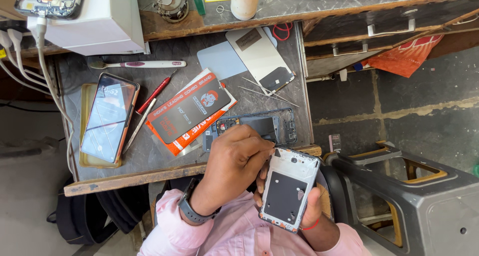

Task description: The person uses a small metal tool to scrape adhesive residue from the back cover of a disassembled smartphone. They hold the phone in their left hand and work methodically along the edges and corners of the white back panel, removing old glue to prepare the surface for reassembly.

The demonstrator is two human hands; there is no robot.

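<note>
My pale pink long-sleeved cotton shirt point(239, 233), cuffs pushed back, dark grey band wristwatch point(191, 211) on my left wrist, thin red thread bracelet point(310, 227) on my right.

opened phone shell point(288, 187) held below desk edge, phone frame point(259, 126) on desk point(174, 161) behind it, smartphone point(109, 117) far left

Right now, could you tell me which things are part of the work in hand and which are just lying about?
In hand:
left hand
right hand
phone frame
opened phone

Lying about:
toothbrush
red screwdriver
tweezers
orange packet
second phone
white back cover
</note>
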